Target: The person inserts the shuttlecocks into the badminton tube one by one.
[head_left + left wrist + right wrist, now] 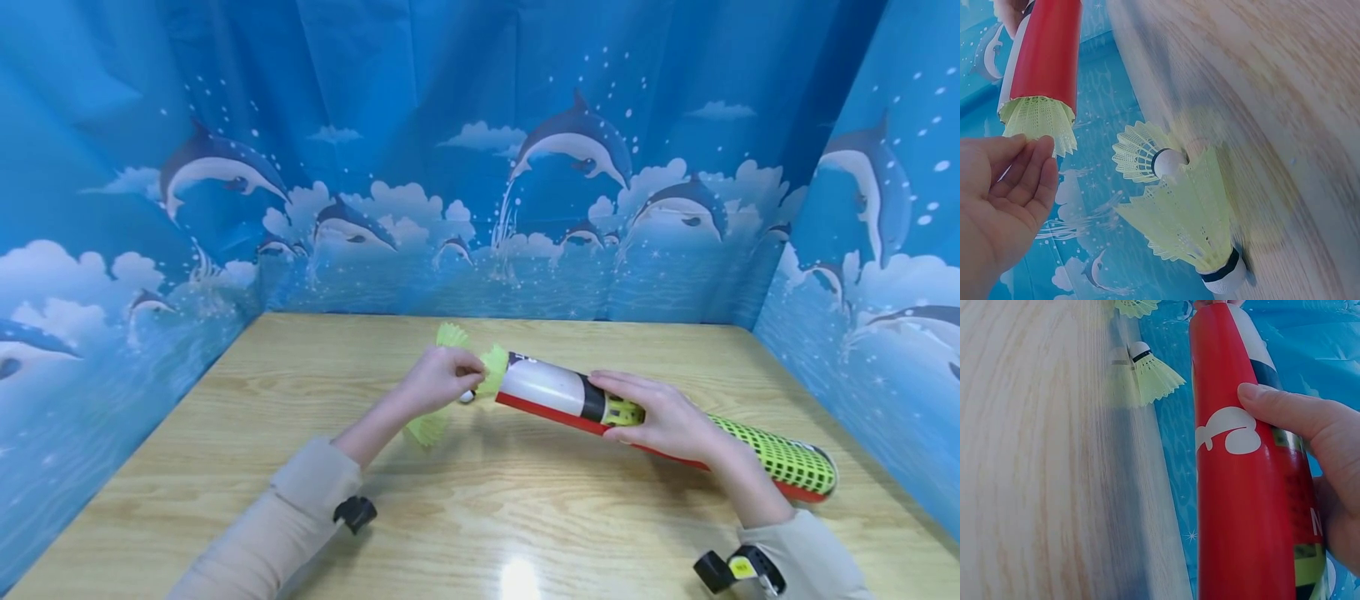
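My right hand (660,417) grips the middle of a shuttlecock tube (551,387), red on one side and white, black and green on the other. The tube lies slanted, its mouth toward my left hand (442,379). At that mouth, a pale yellow-green shuttlecock (1038,122) sticks out skirt first; its cork is hidden inside. The thumb and fingertips of my left hand pinch the skirt's edge. Beside and below this hand, other shuttlecocks rest on the table, one with its white cork down (1191,219) and one lying behind it (1141,153).
The wooden table (487,517) carries everything. A blue dolphin-print curtain (450,275) stands along its back and both sides. In the right wrist view, a shuttlecock (1157,378) lies on the table left of the tube. Each wrist wears a black strap device (354,512).
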